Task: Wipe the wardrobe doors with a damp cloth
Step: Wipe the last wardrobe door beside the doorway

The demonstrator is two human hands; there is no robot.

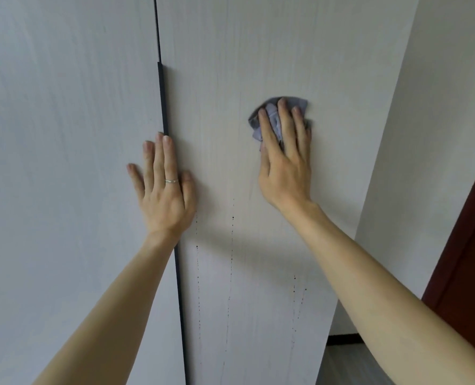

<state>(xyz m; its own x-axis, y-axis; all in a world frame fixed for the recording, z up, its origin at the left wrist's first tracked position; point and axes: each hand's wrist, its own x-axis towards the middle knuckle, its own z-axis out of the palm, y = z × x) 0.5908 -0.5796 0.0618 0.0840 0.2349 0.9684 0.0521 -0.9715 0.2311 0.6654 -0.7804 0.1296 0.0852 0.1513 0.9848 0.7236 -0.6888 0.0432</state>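
1. The cloth (272,120) lies largely under the right hand (285,159). Only its upper and left folds show.
2. The left hand (164,190) covers a section of the black handle strip (162,101) between the doors.
3. The left door (64,134) and right door (230,65) run past the top and bottom picture edges.
4. Both forearms are cut off at the bottom edge.
5. The dark specks (233,218) on the right door are too small to identify.
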